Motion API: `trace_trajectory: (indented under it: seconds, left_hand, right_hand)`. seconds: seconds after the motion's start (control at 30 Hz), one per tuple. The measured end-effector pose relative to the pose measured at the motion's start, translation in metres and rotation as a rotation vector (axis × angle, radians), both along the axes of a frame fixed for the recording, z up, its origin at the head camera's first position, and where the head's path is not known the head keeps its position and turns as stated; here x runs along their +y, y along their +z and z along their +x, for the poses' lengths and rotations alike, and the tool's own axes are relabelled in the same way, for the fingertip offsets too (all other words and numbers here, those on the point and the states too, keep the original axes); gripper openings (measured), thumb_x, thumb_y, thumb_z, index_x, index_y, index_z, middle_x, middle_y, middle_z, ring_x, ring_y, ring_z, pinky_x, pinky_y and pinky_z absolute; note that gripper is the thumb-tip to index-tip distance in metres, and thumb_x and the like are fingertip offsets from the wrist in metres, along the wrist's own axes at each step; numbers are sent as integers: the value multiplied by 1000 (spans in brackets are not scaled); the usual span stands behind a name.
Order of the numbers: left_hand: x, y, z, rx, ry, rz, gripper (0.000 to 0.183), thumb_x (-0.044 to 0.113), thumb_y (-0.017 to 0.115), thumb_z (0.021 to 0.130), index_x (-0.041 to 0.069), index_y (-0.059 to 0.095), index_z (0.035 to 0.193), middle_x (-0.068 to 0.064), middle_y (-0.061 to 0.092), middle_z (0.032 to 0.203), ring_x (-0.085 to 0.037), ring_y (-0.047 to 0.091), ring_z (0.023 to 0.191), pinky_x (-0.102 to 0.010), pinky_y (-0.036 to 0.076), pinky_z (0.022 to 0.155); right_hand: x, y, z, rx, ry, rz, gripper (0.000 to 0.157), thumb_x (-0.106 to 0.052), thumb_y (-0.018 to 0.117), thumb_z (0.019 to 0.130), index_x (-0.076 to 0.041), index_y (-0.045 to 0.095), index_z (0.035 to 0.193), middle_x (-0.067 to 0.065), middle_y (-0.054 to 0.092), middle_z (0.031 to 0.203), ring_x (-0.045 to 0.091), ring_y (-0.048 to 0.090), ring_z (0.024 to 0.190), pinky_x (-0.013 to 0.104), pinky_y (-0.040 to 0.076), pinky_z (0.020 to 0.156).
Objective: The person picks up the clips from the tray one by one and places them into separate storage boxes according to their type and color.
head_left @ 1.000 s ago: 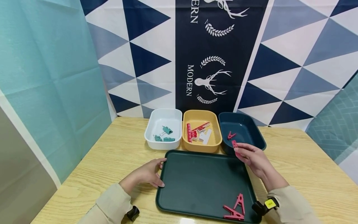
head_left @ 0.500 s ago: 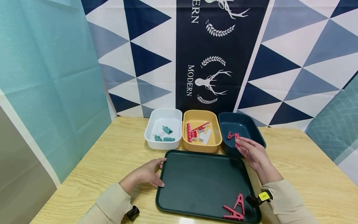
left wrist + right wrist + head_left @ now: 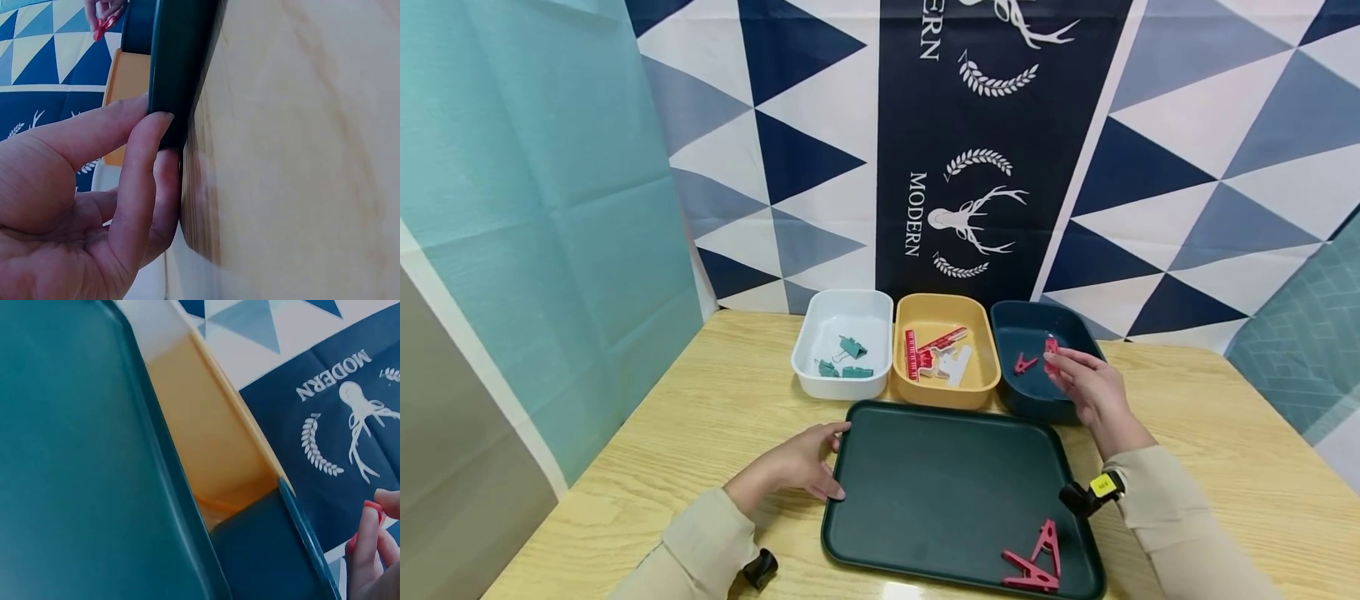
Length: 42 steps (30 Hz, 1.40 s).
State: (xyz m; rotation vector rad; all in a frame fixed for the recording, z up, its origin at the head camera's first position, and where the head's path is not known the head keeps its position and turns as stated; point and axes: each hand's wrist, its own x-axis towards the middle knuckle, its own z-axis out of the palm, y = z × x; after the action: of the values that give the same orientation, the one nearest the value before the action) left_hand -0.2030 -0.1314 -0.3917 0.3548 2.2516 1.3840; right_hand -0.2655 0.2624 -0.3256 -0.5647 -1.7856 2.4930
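My right hand (image 3: 1093, 393) pinches a red clothespin (image 3: 1051, 354) over the dark blue bin (image 3: 1078, 408). That clothespin shows only partly between the fingertips in the right wrist view (image 3: 374, 509). Another red clothespin (image 3: 1024, 363) lies inside the bin, to the left of the held one. My left hand (image 3: 797, 467) grips the left rim of the dark green tray (image 3: 947, 492), thumb and fingers spread along it. In the left wrist view the fingertips touch the tray's edge (image 3: 181, 56). Larger red clothespins (image 3: 1037, 567) lie at the tray's near right corner.
A white bin (image 3: 831, 387) holds several teal binder clips (image 3: 853, 347). Beside it, a yellow bin (image 3: 947, 398) contains red and white clips (image 3: 955, 365). The bins stand in a row behind the tray on the wooden table (image 3: 722, 392), before a patterned cloth (image 3: 820, 167).
My right hand has moved away and to the right with the clothespin, from the bin's near edge to over its inside. The left hand stays at the tray's rim.
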Motion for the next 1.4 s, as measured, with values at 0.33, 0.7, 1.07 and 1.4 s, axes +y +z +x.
trace_trajectory:
  seconds: [0.33,0.7,1.07,1.4]
  left_hand:
    - [1,-1,0,-7,9,13,96,-13,77,65,3,26,145,-12,37,111,-21,58,69,-34,56,57]
    - [2,0,1,-17,16,41,96,-16,76,65,2,26,144,-13,37,110,-20,60,68,-35,56,58]
    - [2,1,2,-10,18,24,96,-14,77,65,3,26,144,-12,37,109,-20,59,68,-35,56,57]
    - [1,1,1,1,-2,15,95,-13,76,66,2,25,144,-13,36,108,-21,60,69,-35,56,57]
  right_hand:
    - [5,2,-15,-88,-75,-179,32,-16,79,73,-14,64,101,-1,65,75,11,67,72,21,52,71]
    - [9,-3,-15,-11,-47,-322,80,-20,76,78,-20,28,143,6,60,77,16,61,72,30,48,86]
    - [13,-12,2,103,52,-216,43,-18,70,84,-11,42,115,4,57,86,15,60,79,29,51,82]
    - [17,-19,21,235,148,-164,6,-16,61,91,-13,60,95,5,61,85,15,63,78,26,53,76]
